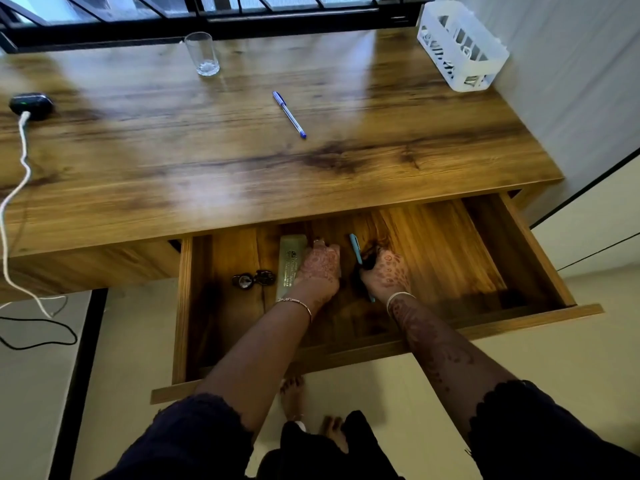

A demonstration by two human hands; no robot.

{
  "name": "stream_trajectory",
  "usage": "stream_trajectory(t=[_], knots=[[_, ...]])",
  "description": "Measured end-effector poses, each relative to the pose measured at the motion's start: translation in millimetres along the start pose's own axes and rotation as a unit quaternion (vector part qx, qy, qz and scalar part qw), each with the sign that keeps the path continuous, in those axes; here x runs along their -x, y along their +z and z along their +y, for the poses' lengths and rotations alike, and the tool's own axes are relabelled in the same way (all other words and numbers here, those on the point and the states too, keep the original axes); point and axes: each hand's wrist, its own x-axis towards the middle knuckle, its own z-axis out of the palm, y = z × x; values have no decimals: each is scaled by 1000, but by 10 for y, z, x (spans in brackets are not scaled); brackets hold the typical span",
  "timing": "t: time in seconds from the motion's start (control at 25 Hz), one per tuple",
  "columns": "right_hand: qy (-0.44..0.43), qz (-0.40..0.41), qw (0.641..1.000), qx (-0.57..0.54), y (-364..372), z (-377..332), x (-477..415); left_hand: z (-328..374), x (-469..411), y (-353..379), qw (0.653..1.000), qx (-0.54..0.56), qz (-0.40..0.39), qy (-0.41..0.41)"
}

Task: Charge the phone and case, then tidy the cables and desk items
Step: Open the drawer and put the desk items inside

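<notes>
The desk drawer (540, 251) is pulled open below the wooden desk (242, 161). Both my hands are inside it. My left hand (320, 268) rests on a pale rectangular case (289, 261) lying lengthwise in the drawer. My right hand (386, 270) grips a light-blue pen (356, 249) together with a dark object that I cannot make out. A black earbud case (32, 105) with a green light sits at the desk's far left, with a white cable (15, 188) plugged into it. No phone is in view.
A blue pen (289, 114) lies mid-desk. An empty glass (202, 53) stands at the back, a white plastic basket (462, 46) at the back right corner. A dark metal ring object (252, 279) lies in the drawer's left part. A black cable (41, 336) trails on the floor.
</notes>
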Motion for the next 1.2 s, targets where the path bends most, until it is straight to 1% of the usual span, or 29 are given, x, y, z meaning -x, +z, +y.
stream_trajectory(t=[0.08,0.2,0.28,0.32,0.64,0.72,0.76,0.8,0.88,0.96,1.08,1.2], knots=[[-5,3,1000,-2,-8,10,-9,-79,65,28,998,-13,60,-6],[-5,17,1000,-6,-9,2,-6,-270,175,85,988,-13,141,-58],[-10,20,1000,-14,-1,-9,-1,-393,231,102,983,20,153,-100],[-12,21,1000,-15,6,-15,-1,-436,252,112,982,31,150,-108],[-29,9,999,26,41,-19,16,-414,271,162,988,49,128,-74],[-32,27,999,14,11,-52,59,-418,297,137,989,48,124,-69],[-41,57,997,12,-14,-93,100,-416,325,111,989,46,127,-62],[-58,98,993,12,-47,-161,149,-408,359,70,988,40,137,-52],[-116,178,977,6,-125,-366,205,-384,395,-66,983,15,181,-23],[-175,218,960,-21,-202,-635,205,-368,402,-293,973,3,232,8],[-223,234,946,-41,-291,-1031,90,-440,358,-711,952,35,303,12],[-228,195,954,2,-276,-1325,-208,-609,202,-1057,937,96,336,-7]])
